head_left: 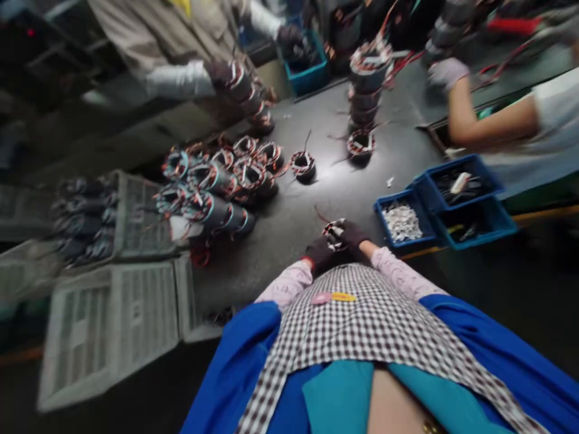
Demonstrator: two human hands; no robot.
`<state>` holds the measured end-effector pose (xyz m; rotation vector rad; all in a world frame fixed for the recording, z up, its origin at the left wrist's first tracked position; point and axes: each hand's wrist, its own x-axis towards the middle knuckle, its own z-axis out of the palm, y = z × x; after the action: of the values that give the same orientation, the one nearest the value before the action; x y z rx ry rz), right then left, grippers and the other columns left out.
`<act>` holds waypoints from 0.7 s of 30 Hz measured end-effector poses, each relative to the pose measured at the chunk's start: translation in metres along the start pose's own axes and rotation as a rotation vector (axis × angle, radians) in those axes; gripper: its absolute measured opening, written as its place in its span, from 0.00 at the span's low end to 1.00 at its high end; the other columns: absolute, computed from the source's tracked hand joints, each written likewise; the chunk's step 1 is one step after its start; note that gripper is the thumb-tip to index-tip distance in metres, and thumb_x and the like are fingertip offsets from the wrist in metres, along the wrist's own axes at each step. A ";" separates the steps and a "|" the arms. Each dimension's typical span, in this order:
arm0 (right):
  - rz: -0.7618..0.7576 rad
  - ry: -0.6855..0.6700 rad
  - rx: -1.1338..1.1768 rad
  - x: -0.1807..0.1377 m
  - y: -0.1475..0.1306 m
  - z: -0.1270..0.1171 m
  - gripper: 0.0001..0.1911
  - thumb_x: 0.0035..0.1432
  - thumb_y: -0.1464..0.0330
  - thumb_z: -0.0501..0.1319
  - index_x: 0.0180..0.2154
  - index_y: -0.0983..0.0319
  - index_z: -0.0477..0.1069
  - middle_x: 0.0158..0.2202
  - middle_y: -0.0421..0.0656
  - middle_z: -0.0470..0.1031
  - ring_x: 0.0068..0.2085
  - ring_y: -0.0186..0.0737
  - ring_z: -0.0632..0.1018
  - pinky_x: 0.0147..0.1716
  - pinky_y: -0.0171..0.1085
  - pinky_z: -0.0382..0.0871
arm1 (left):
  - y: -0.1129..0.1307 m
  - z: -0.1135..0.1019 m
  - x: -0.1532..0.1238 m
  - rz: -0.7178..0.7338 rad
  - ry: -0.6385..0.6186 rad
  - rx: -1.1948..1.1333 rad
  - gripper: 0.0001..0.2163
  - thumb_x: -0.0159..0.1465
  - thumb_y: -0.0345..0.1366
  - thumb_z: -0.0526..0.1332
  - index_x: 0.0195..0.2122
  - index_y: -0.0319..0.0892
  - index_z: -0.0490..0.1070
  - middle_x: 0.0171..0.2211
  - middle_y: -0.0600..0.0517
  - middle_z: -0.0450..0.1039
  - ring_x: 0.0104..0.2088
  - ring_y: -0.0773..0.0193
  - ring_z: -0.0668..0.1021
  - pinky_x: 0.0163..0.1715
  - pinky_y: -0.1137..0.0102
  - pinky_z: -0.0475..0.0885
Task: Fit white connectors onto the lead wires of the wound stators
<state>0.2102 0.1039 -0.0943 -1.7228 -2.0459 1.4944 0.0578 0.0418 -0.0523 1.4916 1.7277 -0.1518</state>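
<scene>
Both my hands wear dark gloves and meet close to my body at the near edge of the dark table (335, 193). My left hand (319, 253) and my right hand (353, 234) are both closed around one small wound motor coil (333, 231) with red and white wires. A heap of similar coils (217, 181) lies to the left on the table. One single coil (303, 166) stands ahead of my hands.
Blue bins (446, 205) with small parts sit at my right. Grey plastic crates (113, 319) stand at the left, one holding coils. A tall stack of coils (366, 90) rises at the far side. Two other people's gloved hands (446, 72) work across the table.
</scene>
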 end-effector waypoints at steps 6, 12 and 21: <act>0.096 0.012 0.092 0.017 0.015 0.014 0.13 0.71 0.69 0.65 0.54 0.62 0.81 0.54 0.50 0.85 0.51 0.42 0.84 0.55 0.38 0.77 | -0.048 0.000 -0.012 0.014 0.065 -0.157 0.15 0.76 0.36 0.59 0.61 0.43 0.78 0.58 0.46 0.85 0.56 0.57 0.84 0.59 0.66 0.77; 0.069 0.015 0.122 0.016 0.014 0.011 0.14 0.71 0.67 0.65 0.54 0.63 0.81 0.53 0.51 0.86 0.50 0.43 0.84 0.55 0.40 0.77 | -0.024 0.002 -0.001 0.150 -0.018 0.334 0.19 0.78 0.40 0.56 0.60 0.36 0.80 0.57 0.34 0.83 0.58 0.42 0.84 0.57 0.55 0.78; 0.052 0.007 0.134 0.018 0.020 0.013 0.12 0.70 0.68 0.66 0.53 0.62 0.81 0.53 0.50 0.86 0.52 0.46 0.85 0.56 0.41 0.78 | -0.021 -0.006 0.011 0.250 -0.081 0.509 0.20 0.79 0.41 0.54 0.63 0.37 0.77 0.58 0.33 0.81 0.58 0.42 0.84 0.54 0.55 0.78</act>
<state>0.2098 0.1082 -0.1237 -1.7401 -1.8645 1.5979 0.0377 0.0474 -0.0641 2.0224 1.4851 -0.5436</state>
